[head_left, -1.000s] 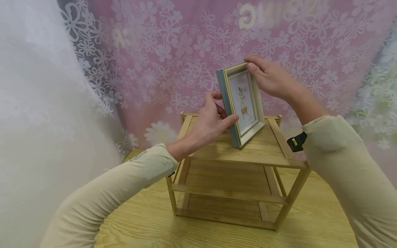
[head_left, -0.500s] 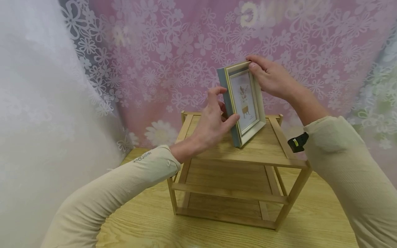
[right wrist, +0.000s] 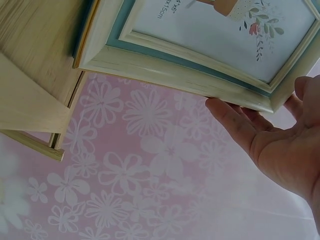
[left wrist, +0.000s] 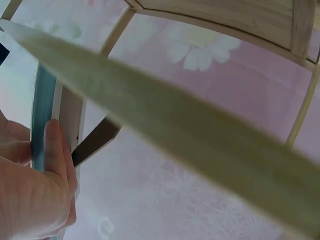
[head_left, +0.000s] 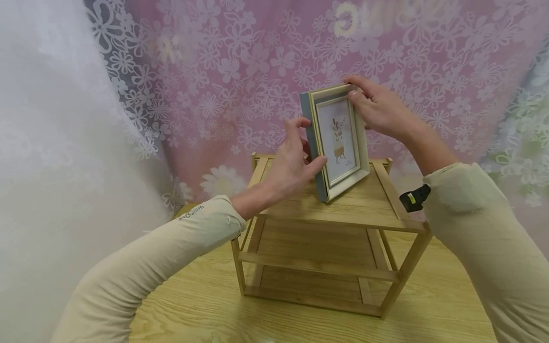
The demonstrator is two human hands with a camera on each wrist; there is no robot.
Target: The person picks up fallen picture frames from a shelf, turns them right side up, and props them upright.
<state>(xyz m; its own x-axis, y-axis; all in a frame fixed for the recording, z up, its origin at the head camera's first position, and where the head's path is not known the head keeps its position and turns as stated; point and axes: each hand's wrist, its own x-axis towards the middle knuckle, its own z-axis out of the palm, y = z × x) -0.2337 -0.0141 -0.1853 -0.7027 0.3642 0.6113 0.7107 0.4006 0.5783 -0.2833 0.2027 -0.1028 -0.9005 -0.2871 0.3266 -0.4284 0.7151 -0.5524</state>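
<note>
A picture frame [head_left: 340, 138] with a cream front, blue-grey sides and a potted-plant print stands tilted on the wooden rack's top shelf [head_left: 291, 209], its lower corner at the boards. My left hand [head_left: 291, 162] holds the left side, thumb at the front edge and fingers reaching behind. In the left wrist view, a brown support leg [left wrist: 97, 140] sticks out from the frame's back beside the fingers. My right hand [head_left: 383, 109] grips the upper right corner, thumb on the front and index finger over the top. The right wrist view shows its fingertips [right wrist: 215, 105] along the frame's outer side.
Beneath the top shelf, the rack has lower shelves [head_left: 317, 238] and stands on a wood-grain surface [head_left: 193, 300]. A pink flowered curtain [head_left: 240, 57] hangs close behind it, with white fabric [head_left: 64, 143] at the left. A blurred wooden bar [left wrist: 160, 115] crosses the left wrist view.
The frame has turned slightly so its front faces the head camera more. My right hand has shifted a little to the right with its corner; the left hand stays at the left side.
</note>
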